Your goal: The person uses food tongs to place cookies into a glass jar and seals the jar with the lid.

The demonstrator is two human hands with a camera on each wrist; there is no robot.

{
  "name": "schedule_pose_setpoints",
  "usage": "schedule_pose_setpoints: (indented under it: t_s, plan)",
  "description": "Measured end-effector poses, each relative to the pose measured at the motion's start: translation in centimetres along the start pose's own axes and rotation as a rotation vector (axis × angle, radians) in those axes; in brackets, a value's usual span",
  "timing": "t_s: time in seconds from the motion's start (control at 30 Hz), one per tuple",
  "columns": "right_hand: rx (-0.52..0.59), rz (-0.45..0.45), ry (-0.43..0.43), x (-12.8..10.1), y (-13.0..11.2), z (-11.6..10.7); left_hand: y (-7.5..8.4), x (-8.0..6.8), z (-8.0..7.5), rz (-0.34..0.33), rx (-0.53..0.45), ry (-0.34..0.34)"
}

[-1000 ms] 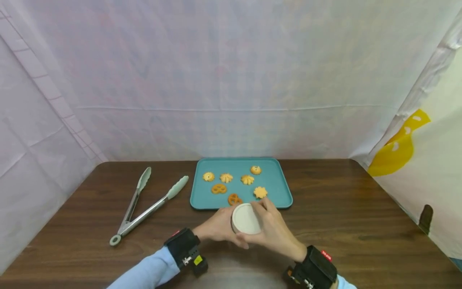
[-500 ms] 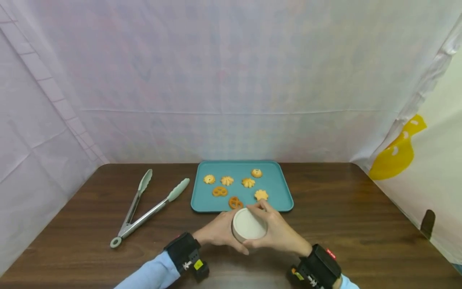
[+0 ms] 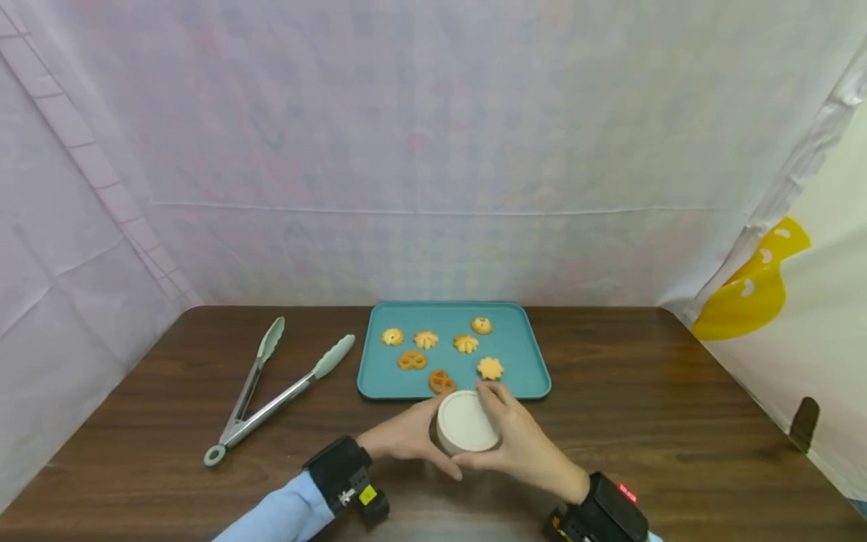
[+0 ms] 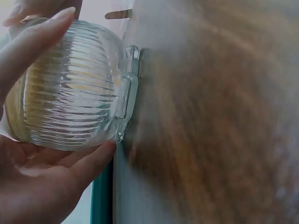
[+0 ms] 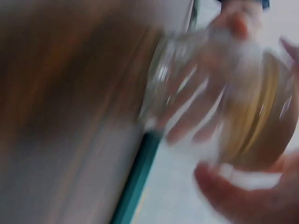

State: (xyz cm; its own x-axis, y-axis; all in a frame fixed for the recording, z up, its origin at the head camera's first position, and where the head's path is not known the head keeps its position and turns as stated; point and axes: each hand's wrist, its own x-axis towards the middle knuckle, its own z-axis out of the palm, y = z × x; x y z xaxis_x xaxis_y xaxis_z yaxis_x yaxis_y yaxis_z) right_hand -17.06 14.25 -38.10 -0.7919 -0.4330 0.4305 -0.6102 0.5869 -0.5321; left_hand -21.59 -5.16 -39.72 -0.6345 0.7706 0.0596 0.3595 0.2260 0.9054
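We have both hands near the table's front edge, left hand (image 3: 405,438) and right hand (image 3: 518,444) curled toward each other, fingers wrapped, thumbs forward. Black wrist bands and light blue sleeves show.

No legible text — none anywhere

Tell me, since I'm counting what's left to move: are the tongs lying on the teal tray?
No, the tongs lie on the wooden table left of the teal tray, apart from it.
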Motion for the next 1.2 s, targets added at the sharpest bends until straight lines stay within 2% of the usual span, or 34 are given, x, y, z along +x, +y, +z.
schedule_pose_setpoints:
  t_s: [0.07,0.17,0.3,0.53,0.73,1.2]
  plan:
    - [-0.077,0.049,0.06,-0.2,-0.8,0.4,0.0,0.0,0.0,-0.001,0.007,0.006]
    - [-0.149,0.069,0.145,-0.4,-1.7,1.0,0.2,-0.1,0.1,0.003,0.025,0.023]
    - [-0.184,0.073,0.182,-0.4,-2.1,1.3,0.4,-0.1,0.2,-0.002,0.05,0.048]
    - [-0.133,0.071,0.15,-0.4,-1.5,1.2,0.4,0.0,0.3,0.001,0.146,0.084]
    - [-0.106,0.05,0.128,-0.2,-1.0,0.9,0.4,0.1,0.3,-0.002,0.18,0.096]
    - [0.069,-0.021,-0.063,0.4,0.8,-0.4,0.2,0.1,0.1,-0.004,0.2,0.089]
